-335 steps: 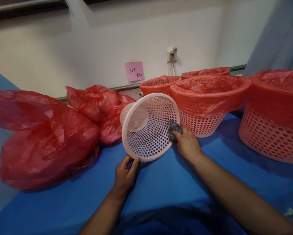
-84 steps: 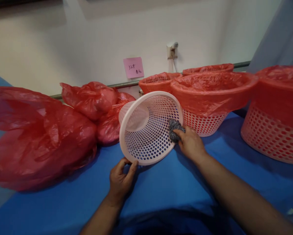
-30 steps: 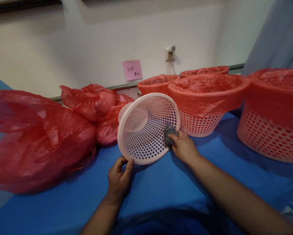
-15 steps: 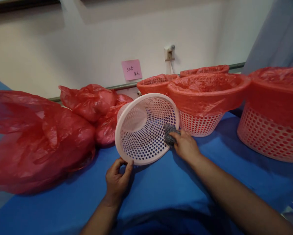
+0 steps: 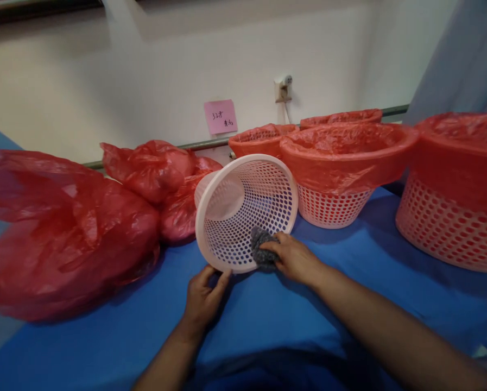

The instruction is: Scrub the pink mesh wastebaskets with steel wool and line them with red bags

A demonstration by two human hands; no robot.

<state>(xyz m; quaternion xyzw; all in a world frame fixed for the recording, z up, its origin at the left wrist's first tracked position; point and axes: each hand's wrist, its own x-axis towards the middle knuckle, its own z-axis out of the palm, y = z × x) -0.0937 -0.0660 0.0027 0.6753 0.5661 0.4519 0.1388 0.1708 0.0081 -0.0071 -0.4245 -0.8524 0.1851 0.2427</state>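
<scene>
A pale pink perforated basket (image 5: pixel 243 206) lies on its side on the blue table cover (image 5: pixel 292 326), its mouth facing me. My left hand (image 5: pixel 204 301) grips the basket's lower rim, fingers curled on it. My right hand (image 5: pixel 294 259) presses a grey scouring pad (image 5: pixel 260 248) against the inside of the basket near the bottom of the rim, fingers closed on the pad.
Several stuffed red plastic bags (image 5: pixel 68 233) lie to the left. Three similar baskets lined with red bags (image 5: pixel 345 163) stand upright to the right and behind. A pink note (image 5: pixel 221 116) and a wall socket (image 5: pixel 283 89) are on the wall.
My right hand has slid the grey pad from the basket's right rim down and left to the bottom of the rim. The left hand keeps hold of the rim.
</scene>
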